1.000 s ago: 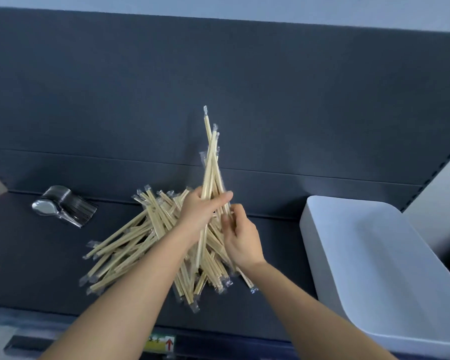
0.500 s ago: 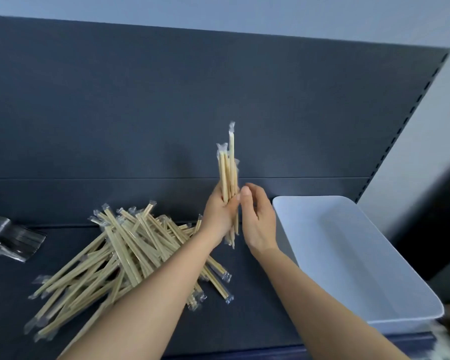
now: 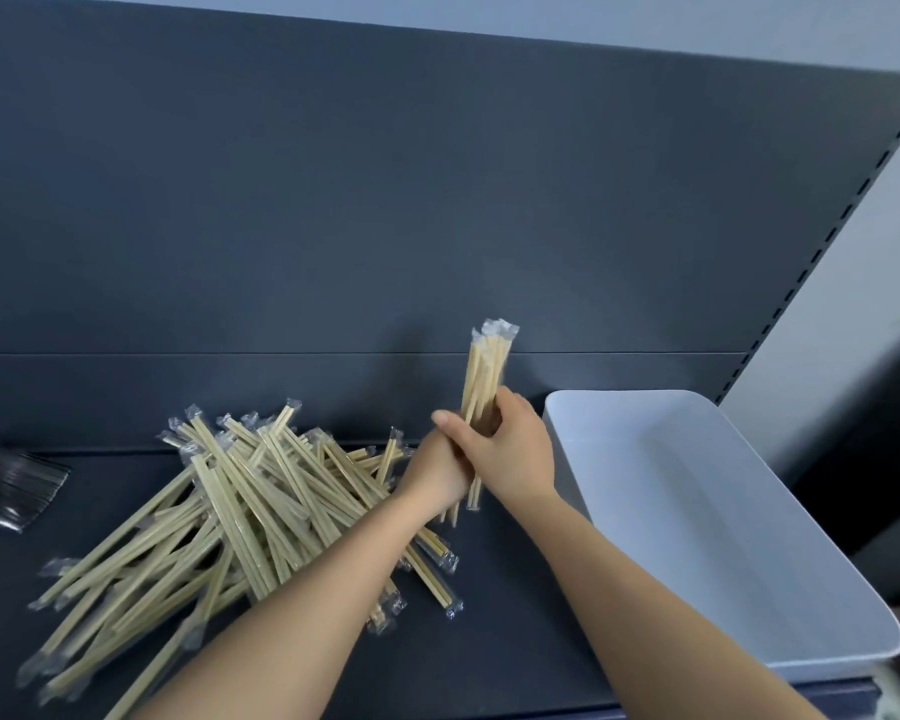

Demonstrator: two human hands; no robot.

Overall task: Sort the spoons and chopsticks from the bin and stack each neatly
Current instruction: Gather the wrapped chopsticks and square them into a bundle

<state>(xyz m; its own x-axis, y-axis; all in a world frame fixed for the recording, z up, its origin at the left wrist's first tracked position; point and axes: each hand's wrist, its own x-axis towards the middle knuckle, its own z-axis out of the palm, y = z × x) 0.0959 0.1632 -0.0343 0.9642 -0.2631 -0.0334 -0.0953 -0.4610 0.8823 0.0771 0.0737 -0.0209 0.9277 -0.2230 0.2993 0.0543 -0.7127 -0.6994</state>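
A: Bundle [image 3: 484, 376], where found?
B: Held upright above the shelf [image 3: 515, 615], between pile [image 3: 261, 491] and bin [image 3: 697, 511]. The right hand [image 3: 510, 454] is wrapped round its middle, fingers curled tight. The left hand [image 3: 432, 478] is pressed in below; its fingers are covered, so its grip cannot be told.
A: Why upright?
B: Likely so the ends can be squared before stacking; wrapper tips are seen level at top.
A: Change noted?
B: Half a second ago the right hand was laid open beside the bundle, and one stick stood proud. Spoons [image 3: 11, 485] are seen at the far left edge, well apart.
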